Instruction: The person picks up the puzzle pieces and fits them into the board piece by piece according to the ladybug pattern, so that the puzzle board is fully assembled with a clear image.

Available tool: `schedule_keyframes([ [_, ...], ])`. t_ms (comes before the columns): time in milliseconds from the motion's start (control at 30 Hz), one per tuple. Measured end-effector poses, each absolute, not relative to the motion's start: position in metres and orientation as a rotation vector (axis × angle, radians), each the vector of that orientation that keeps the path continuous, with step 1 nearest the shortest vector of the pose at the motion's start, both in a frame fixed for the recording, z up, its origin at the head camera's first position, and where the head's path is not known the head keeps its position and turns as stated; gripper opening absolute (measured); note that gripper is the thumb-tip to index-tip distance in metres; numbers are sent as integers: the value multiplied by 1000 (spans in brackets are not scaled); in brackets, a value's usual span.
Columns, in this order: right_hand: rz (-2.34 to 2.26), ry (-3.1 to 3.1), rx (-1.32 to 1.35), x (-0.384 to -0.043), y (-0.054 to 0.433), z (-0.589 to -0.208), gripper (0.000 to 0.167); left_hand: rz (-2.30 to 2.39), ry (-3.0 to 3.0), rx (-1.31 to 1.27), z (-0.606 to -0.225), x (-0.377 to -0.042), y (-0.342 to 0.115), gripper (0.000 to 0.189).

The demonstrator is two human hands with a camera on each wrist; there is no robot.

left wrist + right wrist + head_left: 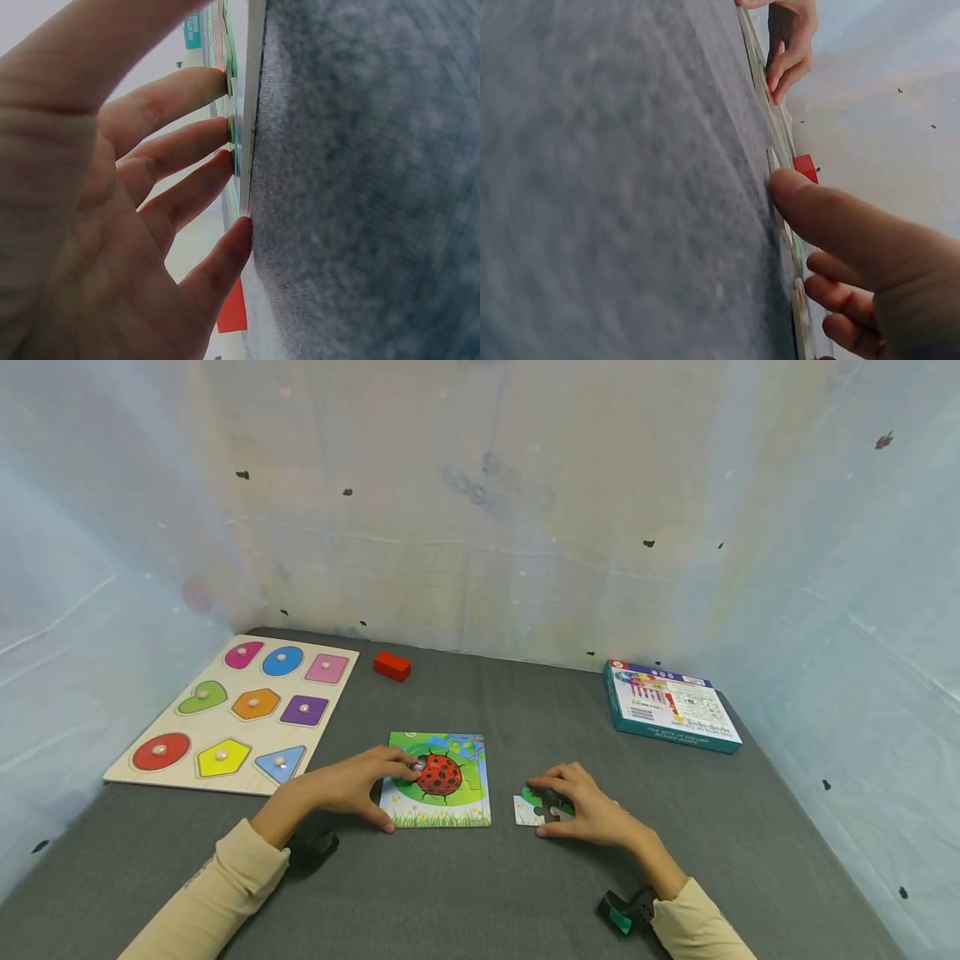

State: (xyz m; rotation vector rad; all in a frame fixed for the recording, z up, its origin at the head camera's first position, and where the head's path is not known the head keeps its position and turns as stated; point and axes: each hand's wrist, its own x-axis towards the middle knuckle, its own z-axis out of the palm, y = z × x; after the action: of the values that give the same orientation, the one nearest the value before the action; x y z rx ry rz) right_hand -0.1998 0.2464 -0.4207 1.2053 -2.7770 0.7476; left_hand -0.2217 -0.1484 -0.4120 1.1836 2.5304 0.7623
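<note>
A square ladybug puzzle board [450,814] lies flat on the grey table. My left hand [348,789] rests over its left side. Its fingertips touch the picture near the ladybug and its thumb is at the near left corner; the left wrist view shows the little fingertip [244,229] against the board's edge. To the right of the board lie puzzle pieces [528,811] with green, white and dark parts. My right hand [588,810] grips them, thumb on the near side and fingers at the far side. Its palm hides part of them.
At the left lies a wooden shape board [251,739] with coloured knobbed pieces. Behind the ladybug board is a red block [392,666]. A teal-edged box [671,706] lies at the back right. Pale sheeting [465,527] hangs around the table.
</note>
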Motion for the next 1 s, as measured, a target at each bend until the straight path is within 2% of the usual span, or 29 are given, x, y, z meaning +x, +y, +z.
schedule_keyframes([
  [567, 801, -2705, 1199, -204, 238, -427, 46, 767, 2529, 1184, -411, -222, -149, 74],
  [1000, 889, -2577, 1320, -212, 173, -416, 50, 757, 2547, 1180, -413, -222, -149, 73],
])
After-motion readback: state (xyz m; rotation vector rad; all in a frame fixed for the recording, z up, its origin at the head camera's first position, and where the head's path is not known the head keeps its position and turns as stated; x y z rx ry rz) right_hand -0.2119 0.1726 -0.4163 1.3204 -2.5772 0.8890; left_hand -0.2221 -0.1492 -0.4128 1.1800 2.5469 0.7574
